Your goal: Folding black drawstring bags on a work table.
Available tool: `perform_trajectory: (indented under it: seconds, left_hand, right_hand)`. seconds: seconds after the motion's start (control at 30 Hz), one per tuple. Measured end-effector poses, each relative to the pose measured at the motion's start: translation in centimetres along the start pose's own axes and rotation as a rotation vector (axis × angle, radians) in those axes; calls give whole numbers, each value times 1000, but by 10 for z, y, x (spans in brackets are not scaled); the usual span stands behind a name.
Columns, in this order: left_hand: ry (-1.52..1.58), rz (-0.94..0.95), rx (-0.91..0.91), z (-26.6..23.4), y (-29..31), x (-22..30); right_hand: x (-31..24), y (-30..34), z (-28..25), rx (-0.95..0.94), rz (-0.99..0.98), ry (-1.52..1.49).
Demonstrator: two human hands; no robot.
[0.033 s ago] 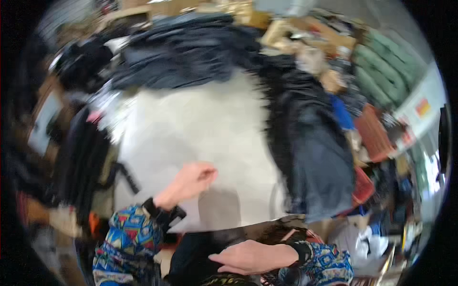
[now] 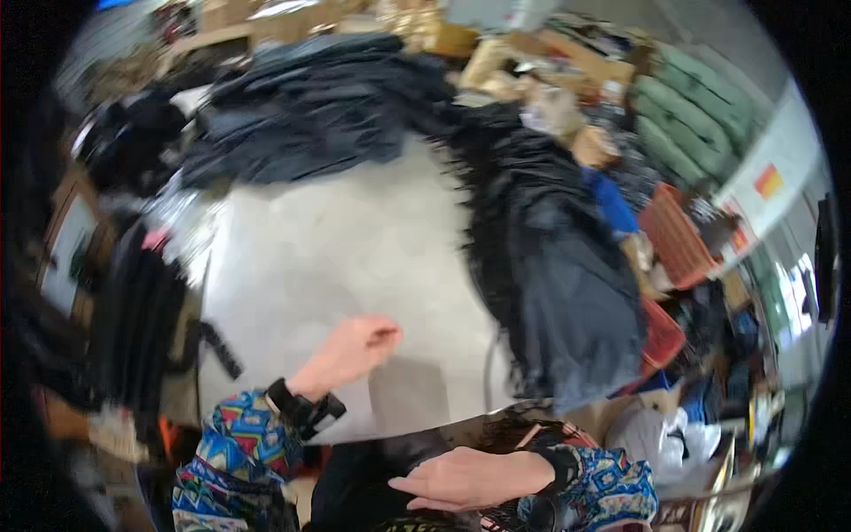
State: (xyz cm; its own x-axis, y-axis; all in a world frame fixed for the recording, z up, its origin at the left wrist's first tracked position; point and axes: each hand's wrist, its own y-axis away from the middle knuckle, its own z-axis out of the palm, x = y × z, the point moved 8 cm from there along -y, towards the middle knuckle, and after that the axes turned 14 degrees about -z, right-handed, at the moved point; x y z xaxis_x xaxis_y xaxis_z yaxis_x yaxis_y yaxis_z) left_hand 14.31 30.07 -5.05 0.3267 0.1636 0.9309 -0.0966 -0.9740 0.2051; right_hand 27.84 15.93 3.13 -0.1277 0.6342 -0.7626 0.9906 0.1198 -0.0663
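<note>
My left hand (image 2: 350,348) hovers over the pale worktable (image 2: 337,239), its fingers curled together and nothing visible in them. A black band with a dark device (image 2: 306,410) sits on that wrist. Nearer to me, my right hand (image 2: 474,479) is held palm down with straight fingers, in front of the table's near edge and over my dark clothing (image 2: 355,479). It holds nothing that I can see. Both sleeves are brightly patterned in blue. Dark garments (image 2: 310,115) lie piled along the table's far side, and a long row of dark garments (image 2: 567,284) covers its right side.
Black folded cloth (image 2: 137,319) stands to the left, beside clear plastic wrapping (image 2: 182,217). Beyond the right side are a red-orange basket (image 2: 678,239), a red bin (image 2: 660,332) and green padded bundles (image 2: 687,115). White plastic bags (image 2: 660,439) lie at the lower right.
The table and the piles around it have shifted left and slightly down in the picture. My two hands keep nearly the same pose.
</note>
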Motion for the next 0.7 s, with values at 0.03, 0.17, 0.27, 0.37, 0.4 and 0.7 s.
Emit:
perform_trajectory:
  seconds: [0.03, 0.17, 0.27, 0.37, 0.4, 0.7]
  left_hand:
    - [-4, 71, -66, 26, -21, 23]
    - [185, -202, -110, 102, -64, 75]
    - [197, -138, -9, 137, -110, 86]
    - [290, -140, -108, 173, -121, 101]
    - [309, -155, -188, 180, -118, 101]
    - [587, -209, 21, 104, -103, 122]
  right_hand:
    - [3, 16, -18, 47, 70, 48]
    - [8, 89, -75, 169, 305, 231]
    - [33, 158, -139, 557, 630, 648]
    - [79, 217, -161, 596, 974, 1020]
    - [100, 234, -159, 567, 1009, 1061]
    - [39, 139, -131, 424, 424, 957]
